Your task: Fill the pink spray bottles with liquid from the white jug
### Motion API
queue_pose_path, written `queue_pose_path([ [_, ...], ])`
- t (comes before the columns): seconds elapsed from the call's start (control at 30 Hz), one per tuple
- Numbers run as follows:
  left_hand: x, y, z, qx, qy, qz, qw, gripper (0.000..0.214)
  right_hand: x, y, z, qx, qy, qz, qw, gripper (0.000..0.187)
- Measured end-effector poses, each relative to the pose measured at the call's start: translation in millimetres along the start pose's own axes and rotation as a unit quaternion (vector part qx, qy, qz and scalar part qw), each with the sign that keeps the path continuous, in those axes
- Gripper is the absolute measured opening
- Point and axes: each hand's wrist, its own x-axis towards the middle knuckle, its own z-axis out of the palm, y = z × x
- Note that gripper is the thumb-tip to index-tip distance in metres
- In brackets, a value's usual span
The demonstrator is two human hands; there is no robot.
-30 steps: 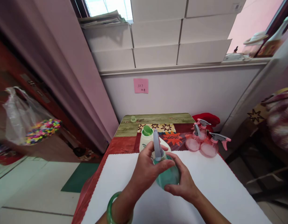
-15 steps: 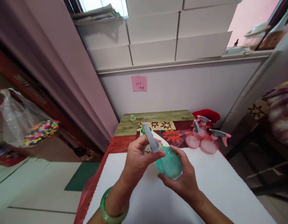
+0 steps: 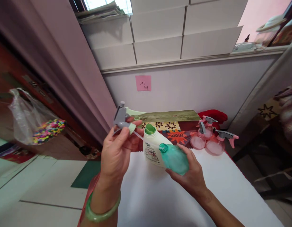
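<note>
Between thumb and fingers, my left hand (image 3: 119,142) grips a grey and pale green trigger sprayer head (image 3: 122,118). Its thin clear tube slants down toward a green spray bottle (image 3: 176,159), whose open neck tilts up to the left. That bottle, with cloudy liquid inside, is held by my right hand (image 3: 192,171). Just behind it stands a cream jug (image 3: 151,151) with a printed label and an uncapped green mouth. A small green cap (image 3: 136,118) sits at the far left of the table, partly behind the sprayer head.
Several pink spray bottles (image 3: 214,146) stand at the table's right side, near a red cushion-like thing (image 3: 217,116). White paper or cloth (image 3: 146,195) covers the table's near part. A plastic bag of colourful pieces (image 3: 48,130) hangs at left. A pink note (image 3: 143,83) is on the wall.
The sprayer head has come off the green bottle and moved left and up with my left hand, its tube drawn out. The right hand still holds the bottle, now slightly farther right.
</note>
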Motion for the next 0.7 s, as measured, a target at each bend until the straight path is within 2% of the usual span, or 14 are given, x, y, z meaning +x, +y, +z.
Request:
queue_pose_path([
  [0.13, 8.7, 19.1, -23.2, -0.046, 0.083, 0.007, 0.995, 0.021, 6.4, 9.4, -10.8, -0.042, 0.000, -0.027, 0.999, 0.079],
  [0.3, 13.0, 31.2, -66.8, -0.133, 0.216, 0.038, 0.966, 0.036, 32.8, 10.1, -29.7, -0.089, 0.001, -0.060, 0.994, 0.077],
  [0.5, 4.0, 11.1, -118.0, -0.240, 0.235, -0.020, 0.942, 0.039, 81.4, -2.7, -41.2, -0.158, -0.057, -0.098, 0.981, 0.077],
  [0.7, -8.6, -8.7, -140.5, -0.253, 0.224, -0.077, 0.938, 0.039, 110.4, -15.0, -34.1, -0.225, -0.111, -0.107, 0.962, 0.076],
])
